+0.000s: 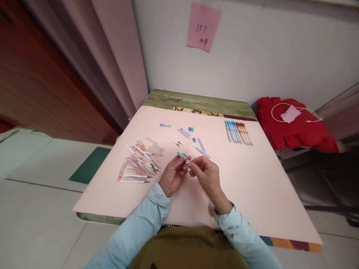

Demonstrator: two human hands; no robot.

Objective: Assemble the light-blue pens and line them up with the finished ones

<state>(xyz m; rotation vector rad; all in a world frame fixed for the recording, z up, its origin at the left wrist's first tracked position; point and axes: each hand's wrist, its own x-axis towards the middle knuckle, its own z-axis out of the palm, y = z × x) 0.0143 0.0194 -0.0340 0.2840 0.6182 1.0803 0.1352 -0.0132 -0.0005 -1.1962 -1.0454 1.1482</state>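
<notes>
Head feed's good from my end. Left hand point(174, 173) is closed on the blue pen piece point(181, 155), thumb and fingers wrapped round it, bright cyan end sticking out up and away from the person. Right hand point(206, 172) has thumb and forefinger together at the piece's near end; I can't tell if they grip the piece itself or some small part there (too tiny at this res). The piece is up off the desk point(196, 99), over the pink sheet point(246, 186), roughly mid-width. My read on the step: fine two-handed work at one end of that piece, left steadying, right doing the fiddly bit. Next move, I'd judge, calls for a firm left hold, right fingertips in line with the barrel, light pressure, no side load. Just beyond the hands I see two white refills point(173, 139) with dark tips, a light-blue barrel point(201, 144), a paired set of blue tubes point(184, 132) and small blue clips point(191, 129). Short blue tube point(165, 125) lies farther back. Loose pile of pale tubes and refills point(140, 164) sits left; a neat row of blue and brown pens point(238, 133) lies far right, well apart from the hands.
</notes>
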